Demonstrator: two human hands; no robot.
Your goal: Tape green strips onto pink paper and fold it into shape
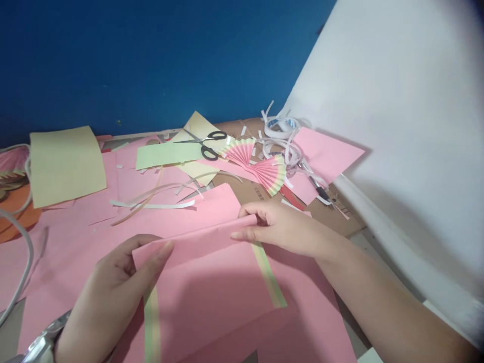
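Note:
A pink sheet of paper (215, 292) with yellow and green stripes along its two sides lies in front of me. Its far edge is folded over in a narrow band and raised a little. My left hand (117, 282) pinches the left end of this fold, thumb on top and fingers behind. At the right end, my right hand (272, 227) grips the fold between thumb and fingers. Beyond the hands rests a pleated paper fan piece (268, 174) in pink with yellow-green edges. Larger pink paper (75, 267) spreads underneath.
Black-handled scissors (206, 143) lie open on a green paper strip (162, 155). Rolls of white tape (282, 126), a pen (317, 186) and paper scraps sit at the back right. A pale yellow sheet (68, 166) and a white cable (24, 237) are on the left. Walls bound the back and right.

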